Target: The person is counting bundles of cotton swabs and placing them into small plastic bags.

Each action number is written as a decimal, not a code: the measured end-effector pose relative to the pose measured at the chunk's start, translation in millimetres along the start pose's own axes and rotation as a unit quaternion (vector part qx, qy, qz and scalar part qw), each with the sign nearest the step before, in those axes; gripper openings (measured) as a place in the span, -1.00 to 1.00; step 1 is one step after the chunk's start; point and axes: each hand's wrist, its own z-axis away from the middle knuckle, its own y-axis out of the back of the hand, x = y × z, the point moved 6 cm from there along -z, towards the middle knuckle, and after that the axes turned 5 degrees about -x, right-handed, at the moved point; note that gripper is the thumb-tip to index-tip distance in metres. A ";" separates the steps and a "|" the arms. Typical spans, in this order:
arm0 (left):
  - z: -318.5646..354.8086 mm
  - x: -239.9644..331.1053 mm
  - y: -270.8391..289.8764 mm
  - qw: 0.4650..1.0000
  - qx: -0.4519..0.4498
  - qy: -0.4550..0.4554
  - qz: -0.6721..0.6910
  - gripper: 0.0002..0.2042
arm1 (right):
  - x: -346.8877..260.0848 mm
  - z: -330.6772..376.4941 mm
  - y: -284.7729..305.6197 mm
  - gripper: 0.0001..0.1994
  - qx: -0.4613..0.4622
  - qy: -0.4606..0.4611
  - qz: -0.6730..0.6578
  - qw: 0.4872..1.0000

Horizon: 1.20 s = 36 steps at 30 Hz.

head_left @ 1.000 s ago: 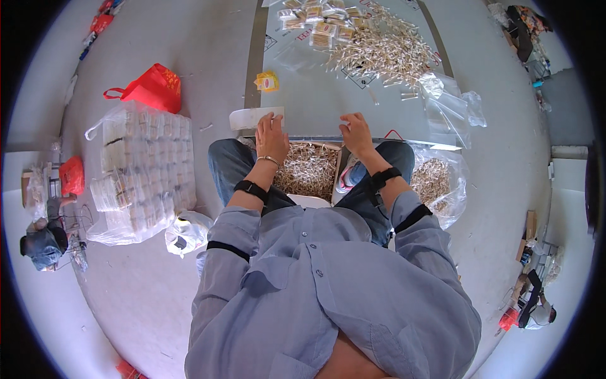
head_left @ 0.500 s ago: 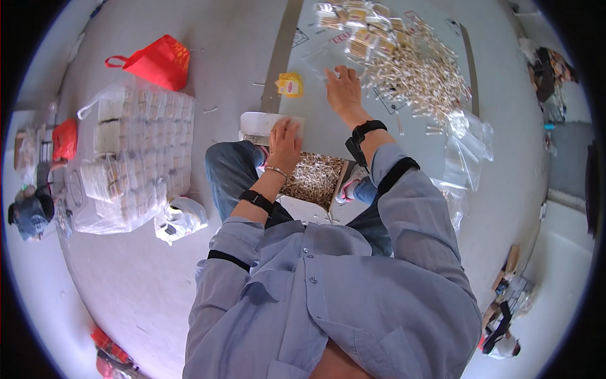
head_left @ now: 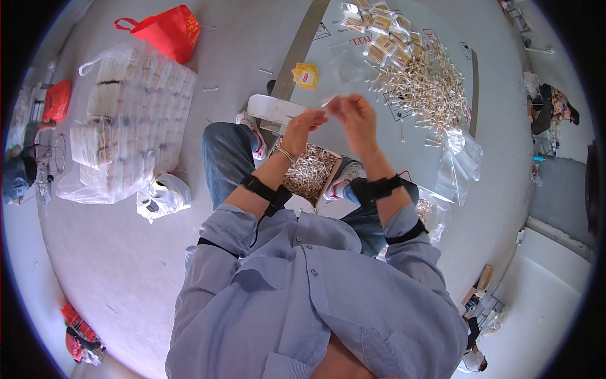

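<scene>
My right hand (head_left: 355, 120) is raised over the near part of the grey board (head_left: 372, 155), fingers pinched. A thin whitish piece (head_left: 328, 101), perhaps the edge of a clear plastic bag, shows at its fingertips. Close beside it, my left hand (head_left: 305, 128) has its fingers drawn together; what they hold, if anything, I cannot make out. Below my hands, between my feet, stands an open box (head_left: 329, 180) full of cotton swabs (head_left: 308, 172). Clear flat bags (head_left: 347, 63) lie on the board beyond my right hand.
Loose cotton swabs (head_left: 429, 95) are heaped at the board's right, below filled packs (head_left: 382, 38). Yellow labels (head_left: 305, 76) lie at its left. Clear bags (head_left: 457, 164) sit at the right edge. A large bag of packs (head_left: 136, 114) and a red bag (head_left: 167, 35) stand left.
My right hand has come back from the clear bags toward me. My left hand has lifted off the white box flap and moved right, so both hands are now close together.
</scene>
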 end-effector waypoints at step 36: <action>92.7 83.8 30.7 0.864 0.026 -0.289 -0.411 -0.67 | 1.0 62.4 -73.5 -0.85 -0.119 0.023 0.457 0.881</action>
